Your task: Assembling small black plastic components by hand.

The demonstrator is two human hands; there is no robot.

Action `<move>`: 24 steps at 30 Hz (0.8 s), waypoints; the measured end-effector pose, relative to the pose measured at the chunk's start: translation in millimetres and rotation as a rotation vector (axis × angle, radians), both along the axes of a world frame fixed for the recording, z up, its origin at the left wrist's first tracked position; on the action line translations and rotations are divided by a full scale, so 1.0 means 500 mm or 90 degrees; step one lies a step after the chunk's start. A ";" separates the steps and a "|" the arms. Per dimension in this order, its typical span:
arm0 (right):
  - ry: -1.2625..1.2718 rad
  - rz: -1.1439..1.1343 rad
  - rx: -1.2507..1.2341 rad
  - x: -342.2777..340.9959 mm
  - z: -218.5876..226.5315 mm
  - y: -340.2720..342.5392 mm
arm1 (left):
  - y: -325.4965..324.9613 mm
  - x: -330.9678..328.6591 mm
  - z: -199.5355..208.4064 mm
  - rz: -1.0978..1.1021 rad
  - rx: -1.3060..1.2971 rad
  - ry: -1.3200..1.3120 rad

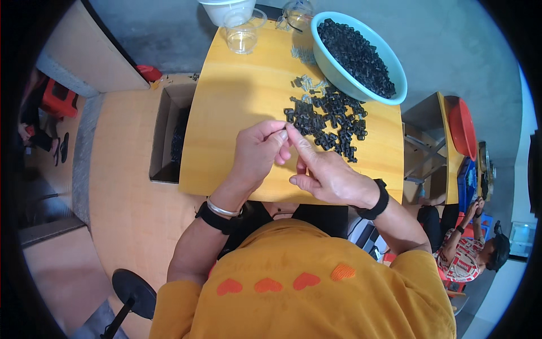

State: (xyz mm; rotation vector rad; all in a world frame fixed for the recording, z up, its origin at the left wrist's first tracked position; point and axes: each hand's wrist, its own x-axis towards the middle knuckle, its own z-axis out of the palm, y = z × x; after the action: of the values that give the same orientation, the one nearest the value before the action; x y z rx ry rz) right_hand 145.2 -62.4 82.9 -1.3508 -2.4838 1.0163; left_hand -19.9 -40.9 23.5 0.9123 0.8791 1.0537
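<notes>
Over the near part of the wooden table (226, 107), my left hand (261, 151) is closed in a pinch. A small black plastic piece (286, 127), mostly hidden by fingers, shows at its fingertips. My right hand (333, 176) meets that spot with its index finger stretched out. Its thumb stands apart, the other fingers are partly curled, and I see nothing held in it. Just beyond my hands lies a loose pile of small black plastic pieces (330, 120). Thin silver nail-like pins (309, 86) lie at the pile's far side, and another batch of pins (304, 55) is farther back.
A light blue basin (400, 90) full of black pieces stands at the far right. A clear plastic cup (241, 40) and a white tub (228, 12) stand at the far left. An open cardboard box (164, 135) sits left of the table. Another person (466, 251) sits at right.
</notes>
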 end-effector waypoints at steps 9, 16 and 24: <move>0.051 -0.119 -0.018 0.068 0.004 0.116 | -0.004 -0.031 -0.047 0.006 -0.024 0.006; -0.062 -0.248 0.137 0.136 -0.050 0.180 | -0.001 -0.039 -0.072 0.005 -0.030 0.008; -0.034 -0.280 0.154 0.171 -0.095 0.198 | -0.003 -0.040 -0.081 0.009 0.000 0.026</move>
State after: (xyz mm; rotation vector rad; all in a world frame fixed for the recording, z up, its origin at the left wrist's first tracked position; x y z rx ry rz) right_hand 230.9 36.8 35.4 -1.7432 -2.1100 0.5711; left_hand -39.7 -42.6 -16.9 0.9314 0.9212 1.0494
